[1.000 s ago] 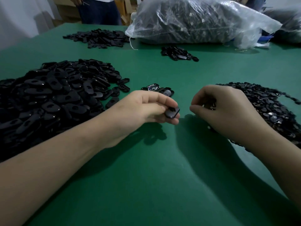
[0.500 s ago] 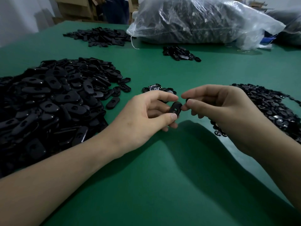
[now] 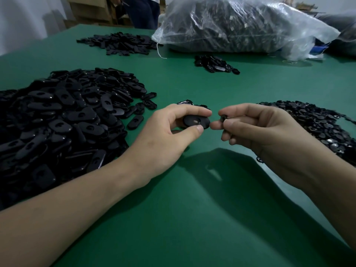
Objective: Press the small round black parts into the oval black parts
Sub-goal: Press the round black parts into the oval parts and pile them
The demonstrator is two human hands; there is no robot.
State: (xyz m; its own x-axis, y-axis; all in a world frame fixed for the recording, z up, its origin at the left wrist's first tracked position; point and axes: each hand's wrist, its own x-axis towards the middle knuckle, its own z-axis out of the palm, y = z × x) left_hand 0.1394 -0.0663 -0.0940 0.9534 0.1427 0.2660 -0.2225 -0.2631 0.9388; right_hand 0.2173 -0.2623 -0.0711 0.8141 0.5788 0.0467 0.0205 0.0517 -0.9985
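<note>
Green table top (image 3: 192,218) fills the view, with cardboard boxes (image 3: 90,10) and a standing person (image 3: 142,12) at the far edge.

Containers: a big clear plastic bag (image 3: 240,26) lies on its side far right, stuffed with dark parts, too blurred to tell which kind. A second bag (image 3: 344,31) sits at the far right edge, mostly cut off, contents dark. Something blue (image 3: 319,49) lies between them, cannot tell what.

Loose stock: a large heap of oval parts (image 3: 63,116) is on the left, running off the left edge. A flatter heap of round parts (image 3: 316,124) is on the right, partly hidden by the right hand. A far pile of flat black pieces (image 3: 119,43) lies left of the big bag. A small cluster (image 3: 215,63) sits just near of the bag. A few more pieces (image 3: 185,102) lie right behind the left hand, mostly hidden. One stray oval (image 3: 135,121) lies between the left heap and the left hand.

Left hand (image 3: 169,135) is at centre, above the table, thumb and index finger curled, pinching an oval part (image 3: 194,121) flat side up with its hole showing. Right hand (image 3: 265,132) is just beside it, fingers curled, thumb and index finger pinching a small round part (image 3: 223,118). The round part is close to the oval's right end, not in the hole. Cannot tell if the two touch.
</note>
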